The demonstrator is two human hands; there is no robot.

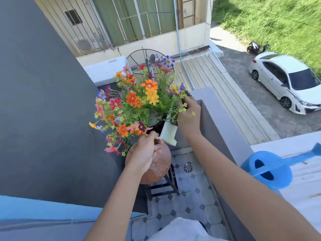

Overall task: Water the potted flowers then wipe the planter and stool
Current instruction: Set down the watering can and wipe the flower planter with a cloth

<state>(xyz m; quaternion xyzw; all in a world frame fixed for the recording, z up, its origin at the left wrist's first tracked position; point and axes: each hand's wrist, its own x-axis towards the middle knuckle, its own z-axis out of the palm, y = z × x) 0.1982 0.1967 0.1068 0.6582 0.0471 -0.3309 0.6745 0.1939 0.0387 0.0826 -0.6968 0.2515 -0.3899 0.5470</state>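
Observation:
A bunch of colourful flowers [139, 101] in orange, red, yellow and purple fills a white planter [168, 132], which is tilted and held above a round brown stool [161, 164] with dark legs. My left hand [144, 153] grips the planter's near lower edge. On the far side, my right hand [189, 117] holds the planter among the stems. The blooms hide most of the planter. A blue watering can [267, 169] stands on the ledge to the right, apart from both hands.
A grey parapet wall [222, 122] runs close along the right of the stool, and a dark wall [43, 119] is on the left. The tiled floor has a drain [188, 167]. A white cloth [184, 228] lies at the bottom edge.

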